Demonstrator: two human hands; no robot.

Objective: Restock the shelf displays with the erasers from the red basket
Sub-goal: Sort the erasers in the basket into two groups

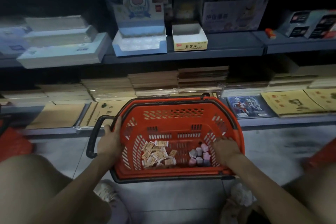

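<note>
Red basket [172, 123], with two heaps in its bottom: yellow-wrapped erasers [158, 152] towards its left and pastel pink and purple erasers [200, 154] towards its right, their print too small to read. Your left hand [111, 140] grips the basket's left rim. Your right hand [225, 148] lies inside the basket against the pastel heap; whether it grasps one cannot be told. On the shelf above the basket, a yellow display box [190, 42] reads "聚屑净". Above the basket's left edge stands a blue display box [139, 49] bearing a cartoon cow.
</note>
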